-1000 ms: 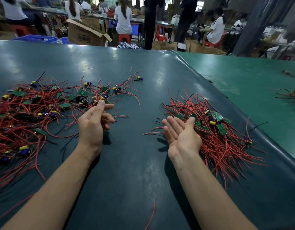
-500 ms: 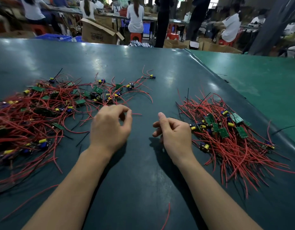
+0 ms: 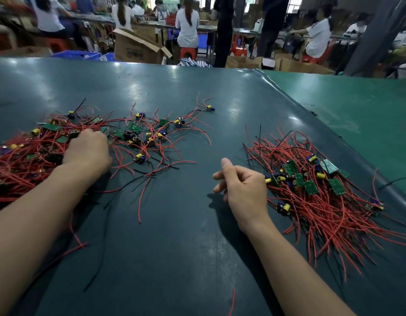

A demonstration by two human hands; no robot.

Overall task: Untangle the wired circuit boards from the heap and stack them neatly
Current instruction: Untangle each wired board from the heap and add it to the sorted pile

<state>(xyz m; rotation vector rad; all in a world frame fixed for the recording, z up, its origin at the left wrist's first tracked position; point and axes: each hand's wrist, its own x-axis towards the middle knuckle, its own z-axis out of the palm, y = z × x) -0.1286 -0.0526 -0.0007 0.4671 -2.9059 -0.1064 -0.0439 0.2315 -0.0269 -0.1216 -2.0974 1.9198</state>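
A tangled heap of wired circuit boards [image 3: 31,153], red wires with small green boards and yellow-blue parts, spreads over the left of the dark table [image 3: 174,247]. My left hand [image 3: 88,151] lies on the heap's middle, back up, its fingers reaching down among the wires and hidden. To the right lies a second pile of boards [image 3: 323,197], with its wires mostly fanning the same way. Just left of that pile hovers my right hand [image 3: 243,190], fingers loosely curled, thumb up, holding nothing.
One wired board [image 3: 210,108] lies apart at the heap's far edge. A lighter green table [image 3: 357,106] adjoins on the right. Beyond the far edge stand an open cardboard box [image 3: 136,49] and several seated people at benches.
Both hands turned from palms-up to backs-up. My left hand then moved left and forward into the tangled heap, while my right hand stayed near the right pile.
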